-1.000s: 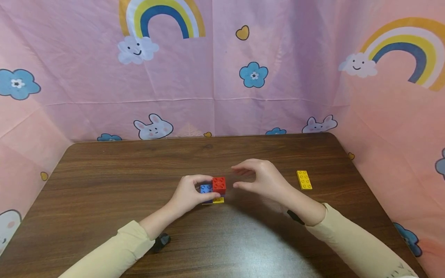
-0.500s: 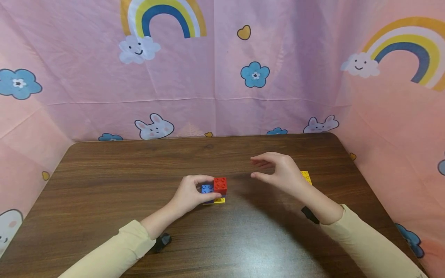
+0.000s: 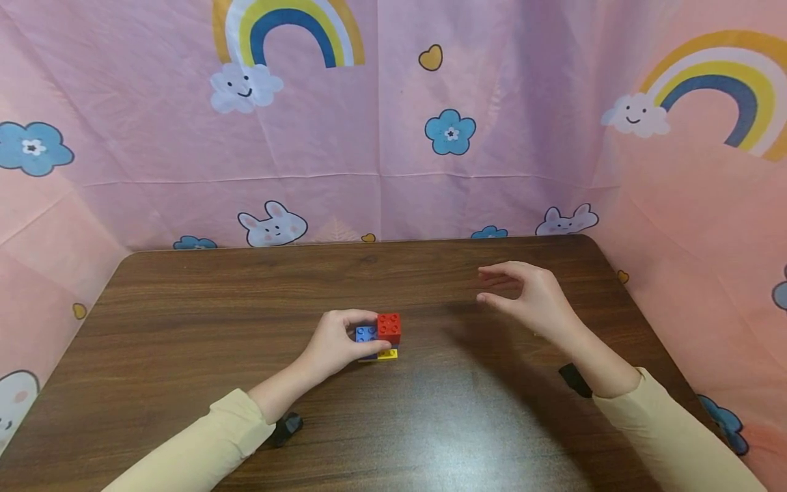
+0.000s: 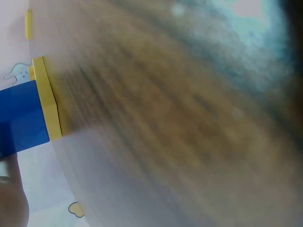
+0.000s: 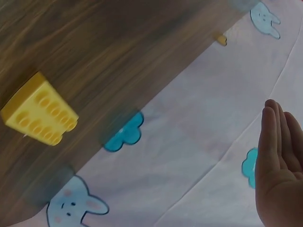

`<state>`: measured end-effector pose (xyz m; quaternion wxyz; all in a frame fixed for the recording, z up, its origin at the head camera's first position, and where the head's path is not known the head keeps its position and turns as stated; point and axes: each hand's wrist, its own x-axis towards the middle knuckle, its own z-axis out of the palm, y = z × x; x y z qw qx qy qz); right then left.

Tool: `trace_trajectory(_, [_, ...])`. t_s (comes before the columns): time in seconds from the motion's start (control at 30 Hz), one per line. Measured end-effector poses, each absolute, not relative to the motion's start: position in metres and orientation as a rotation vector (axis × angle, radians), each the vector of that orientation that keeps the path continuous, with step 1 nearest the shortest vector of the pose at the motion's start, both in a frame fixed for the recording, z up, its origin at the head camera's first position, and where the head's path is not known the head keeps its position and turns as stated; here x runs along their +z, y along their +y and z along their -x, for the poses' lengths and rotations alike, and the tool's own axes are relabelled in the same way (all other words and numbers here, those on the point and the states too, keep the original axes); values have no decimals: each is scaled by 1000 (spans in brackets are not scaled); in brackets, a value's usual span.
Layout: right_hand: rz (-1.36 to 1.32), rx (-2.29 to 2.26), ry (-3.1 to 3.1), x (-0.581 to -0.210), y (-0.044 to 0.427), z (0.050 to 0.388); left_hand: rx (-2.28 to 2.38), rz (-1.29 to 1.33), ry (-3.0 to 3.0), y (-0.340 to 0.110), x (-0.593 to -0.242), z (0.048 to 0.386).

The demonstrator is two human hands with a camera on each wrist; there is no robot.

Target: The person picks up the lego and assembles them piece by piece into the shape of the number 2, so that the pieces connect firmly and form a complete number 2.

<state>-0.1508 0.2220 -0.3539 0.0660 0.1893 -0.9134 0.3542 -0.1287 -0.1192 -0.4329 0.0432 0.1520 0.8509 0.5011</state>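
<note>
My left hand (image 3: 335,345) grips a small block stack near the middle of the table, thumb on the near side and fingers behind. On top of the stack is a red brick (image 3: 389,326), with a blue brick (image 3: 365,333) lower at its left. A yellow plate (image 3: 388,354) forms the base; in the left wrist view this plate (image 4: 47,99) lies under a blue brick (image 4: 23,116). My right hand (image 3: 531,297) hovers over the right side, fingers extended and thumb apart, holding nothing. A loose yellow eight-stud brick (image 5: 40,111) shows in the right wrist view; the right arm hides nearly all of it in the head view.
The brown wooden table (image 3: 246,294) meets a pink printed cloth (image 3: 393,137) at its back and sides. Black wrist devices show below the left wrist (image 3: 286,429) and the right wrist (image 3: 575,380).
My right hand has moved right and slightly away from me, leaving the stack and passing over the loose yellow brick. My left hand and the stack stay in place.
</note>
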Motion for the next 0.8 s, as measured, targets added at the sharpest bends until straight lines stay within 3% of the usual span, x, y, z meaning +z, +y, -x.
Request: trace_trajectory(0.8, [-297,1089,-2785,-361,273,147,1509,-448,2608,-119,-433,129])
